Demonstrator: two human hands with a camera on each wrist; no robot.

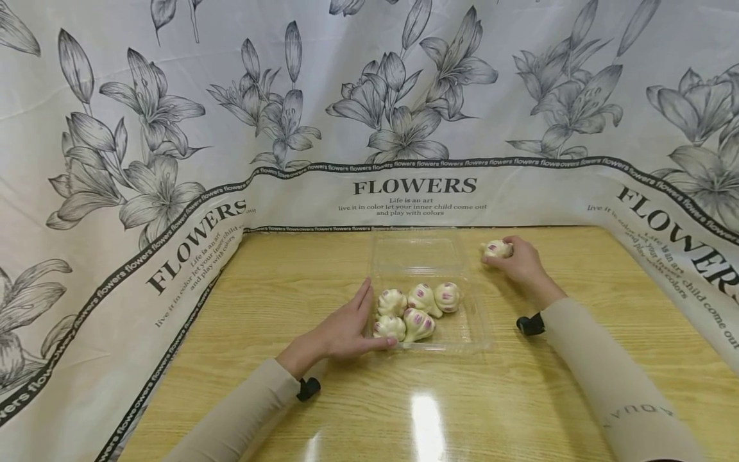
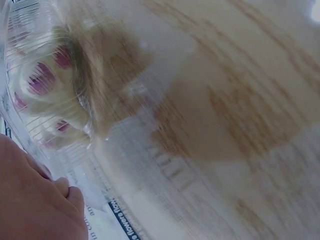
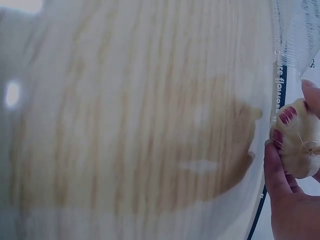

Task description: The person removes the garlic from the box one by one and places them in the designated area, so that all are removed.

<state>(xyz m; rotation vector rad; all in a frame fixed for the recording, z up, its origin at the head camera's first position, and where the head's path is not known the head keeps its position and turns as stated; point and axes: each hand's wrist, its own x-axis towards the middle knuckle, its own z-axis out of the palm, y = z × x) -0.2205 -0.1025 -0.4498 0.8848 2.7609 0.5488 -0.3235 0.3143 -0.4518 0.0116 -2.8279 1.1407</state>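
We see a clear plastic container (image 1: 464,327) lying open on a wood-grained table (image 1: 277,289), its transparent lid (image 1: 418,253) folded back along the far side. Within the container we count five pale garlic bulbs (image 1: 447,298) streaked with purple, grouped toward its left and middle, while its right part shows bare plastic.

The left hand (image 1: 346,324) rests at the container's left side: we note the fingers extended close together along that wall, with the thumb set apart over the near-left corner. The right hand (image 1: 522,263) pinches a sixth bulb (image 1: 495,249) between thumb and fingers, to the right of the container's lid and apart from it. In the right wrist view we make out fine root threads on this bulb; we cannot tell whether it touches the table.

Beige sleeves (image 1: 606,372) cover both forearms, and we find a black wrist device (image 1: 530,324) at each cuff. Beyond the container and to both sides of it hangs a pale curtain (image 1: 288,199) printed with lilies and the word "FLOWERS". Nearer than the container, we observe bright reflections (image 1: 427,423) on the table.
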